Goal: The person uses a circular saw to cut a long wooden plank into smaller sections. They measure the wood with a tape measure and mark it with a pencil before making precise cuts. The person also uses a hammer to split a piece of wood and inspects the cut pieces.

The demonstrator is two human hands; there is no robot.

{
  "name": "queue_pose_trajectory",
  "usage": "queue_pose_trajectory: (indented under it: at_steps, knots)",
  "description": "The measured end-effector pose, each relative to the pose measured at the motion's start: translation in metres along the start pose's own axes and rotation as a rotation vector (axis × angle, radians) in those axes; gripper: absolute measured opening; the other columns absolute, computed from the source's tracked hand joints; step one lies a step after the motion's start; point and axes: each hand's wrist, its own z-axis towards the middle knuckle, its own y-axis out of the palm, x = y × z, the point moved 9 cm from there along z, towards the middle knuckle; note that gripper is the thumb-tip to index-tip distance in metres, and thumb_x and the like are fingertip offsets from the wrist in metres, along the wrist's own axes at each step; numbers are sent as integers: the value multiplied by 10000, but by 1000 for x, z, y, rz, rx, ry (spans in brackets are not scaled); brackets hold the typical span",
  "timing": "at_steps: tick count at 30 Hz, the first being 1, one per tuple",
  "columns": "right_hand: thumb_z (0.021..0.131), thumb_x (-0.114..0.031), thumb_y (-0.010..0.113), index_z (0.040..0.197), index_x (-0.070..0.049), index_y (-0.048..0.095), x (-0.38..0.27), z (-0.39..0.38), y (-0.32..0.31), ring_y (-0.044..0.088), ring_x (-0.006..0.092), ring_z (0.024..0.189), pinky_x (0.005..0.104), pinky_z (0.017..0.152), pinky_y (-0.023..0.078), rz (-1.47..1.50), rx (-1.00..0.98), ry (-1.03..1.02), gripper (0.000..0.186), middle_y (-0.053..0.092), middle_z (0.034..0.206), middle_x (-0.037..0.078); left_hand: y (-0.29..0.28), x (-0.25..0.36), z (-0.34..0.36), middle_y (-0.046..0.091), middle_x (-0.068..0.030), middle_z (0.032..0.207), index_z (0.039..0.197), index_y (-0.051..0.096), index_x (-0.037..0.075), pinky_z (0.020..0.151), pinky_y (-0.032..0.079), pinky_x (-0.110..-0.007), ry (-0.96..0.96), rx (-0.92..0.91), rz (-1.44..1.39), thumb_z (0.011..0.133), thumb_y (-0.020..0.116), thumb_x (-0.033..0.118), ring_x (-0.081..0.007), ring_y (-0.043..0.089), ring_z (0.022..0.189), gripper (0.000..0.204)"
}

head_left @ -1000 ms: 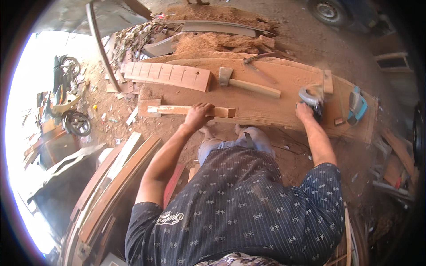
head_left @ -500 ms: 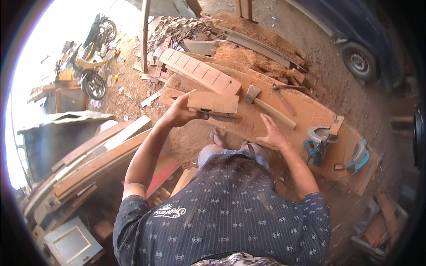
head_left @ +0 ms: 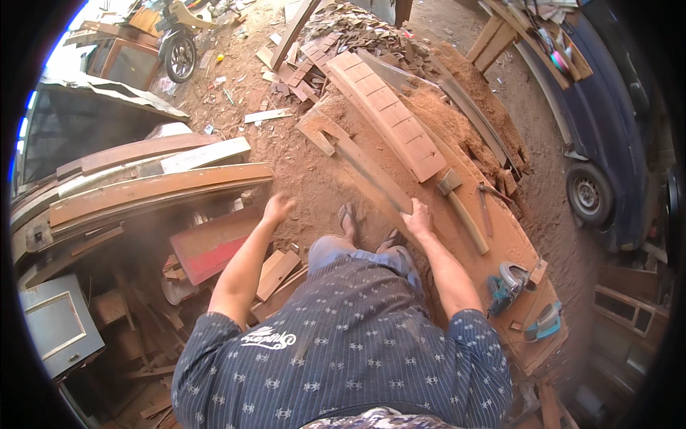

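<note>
Step in hand, as judged: a long timber piece (head_left: pixel 364 168) w/ a short cross block at its far end is being carried or shifted by one end, just left of the workbench (head_left: pixel 500 236). The piece is held off the bench, slanting over the sawdust-covered ground; its near end is at the bench's left edge and its far end is well out from the bench.

R hand (head_left: pixel 418 217): closed round the near end of the timber piece, fingers wrapped over it, at the bench's left edge. L hand (head_left: pixel 277 207): nothing held; fingers loosely curled, arm stretched out well left of the bench, near a red board (head_left: pixel 214 247) and curved timbers (head_left: pixel 157 187).

On the bench: a wooden-handled hammer (head_left: pixel 463 211) just right of the R hand, a curved slatted panel (head_left: pixel 389 118) toward the far end, a teal circular saw (head_left: pixel 506 284) and a second teal power tool (head_left: pixel 547 325) at the near end. A sawdust heap (head_left: pixel 468 118) lies on the bench's far right side.

Next move, as judged: w/ only one end gripped, the far end is poorly controlled; a second grip from the free L hand further along is called for, and clearance from the slatted panel and hammer is needed if the piece is swung toward the bench.
</note>
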Motion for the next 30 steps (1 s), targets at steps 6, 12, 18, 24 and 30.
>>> queue_pose_trajectory:
  at_steps: [6, 12, 18, 24, 30]
  knots:
    - [776, -207, 856, 1191, -46, 659, 19, 9, 49, 686, 385, 1070, 483, 902, 547, -14, -32, 68, 486, 718, 1128, 210, 13, -203, -187, 748, -102, 908, 1042, 719, 52, 638, 518, -399, -842, -22, -443, 1011, 568, 522, -223, 669, 721, 495]
    - [774, -230, 857, 1259, -11, 622, -8, 61, 72, 639, 375, 1171, 476, 1004, 496, -100, 30, -13, 582, 687, 1221, 205, 32, -265, -270, 712, -74, 1005, 1191, 651, 65, 538, 503, -288, -1158, -279, -483, 1033, 571, 465, -180, 666, 763, 438]
    - [850, -386, 787, 1362, -30, 564, -8, 35, 16, 553, 376, 1295, 491, 1116, 407, -113, 208, -42, 663, 612, 1357, 204, 33, -190, -114, 673, -42, 890, 1041, 667, 76, 513, 496, -258, -798, -214, -568, 1009, 642, 339, -150, 634, 685, 267]
    - [984, -334, 619, 1207, 14, 674, 160, -62, -79, 614, 392, 1210, 493, 1055, 482, -111, 84, 506, 417, 645, 1267, 262, 6, -77, 3, 730, -62, 991, 1194, 670, 36, 807, 550, -323, -371, -99, -635, 996, 692, 311, -176, 703, 882, 339]
    - [950, -177, 580, 1213, -48, 736, 311, -167, -119, 678, 343, 1189, 488, 975, 553, -694, -212, 878, 332, 692, 1279, 208, 20, -34, -44, 720, -64, 855, 1088, 713, 17, 731, 540, -309, -310, -89, -325, 1005, 661, 350, -145, 695, 820, 347]
